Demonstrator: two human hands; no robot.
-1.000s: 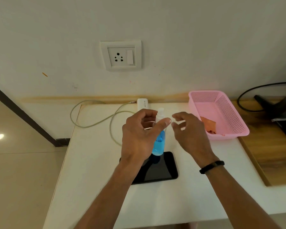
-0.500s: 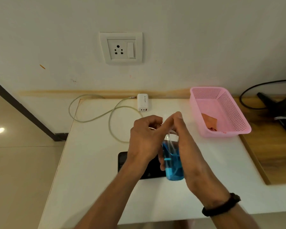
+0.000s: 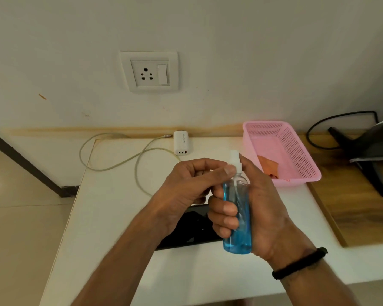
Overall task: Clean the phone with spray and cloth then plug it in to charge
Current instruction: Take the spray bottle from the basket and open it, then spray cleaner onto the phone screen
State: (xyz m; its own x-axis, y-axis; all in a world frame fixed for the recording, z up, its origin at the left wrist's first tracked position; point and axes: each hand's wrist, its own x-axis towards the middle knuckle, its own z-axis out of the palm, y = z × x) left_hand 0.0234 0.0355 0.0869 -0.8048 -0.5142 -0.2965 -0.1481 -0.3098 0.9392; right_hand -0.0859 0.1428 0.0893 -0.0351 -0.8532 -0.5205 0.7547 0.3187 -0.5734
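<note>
The right hand [image 3: 255, 206] wraps the spray bottle [image 3: 238, 215] upright over the phone [image 3: 186, 230], while the left hand [image 3: 186, 188] grip pinches its neck, probably steadying it.

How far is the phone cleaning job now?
Early stage. The right hand holds the spray bottle upright above the phone; the left hand pinches near its nozzle. The cloth lies unused in the pink basket. Left: spraying, wiping, plugging the charger into the socket.
</note>
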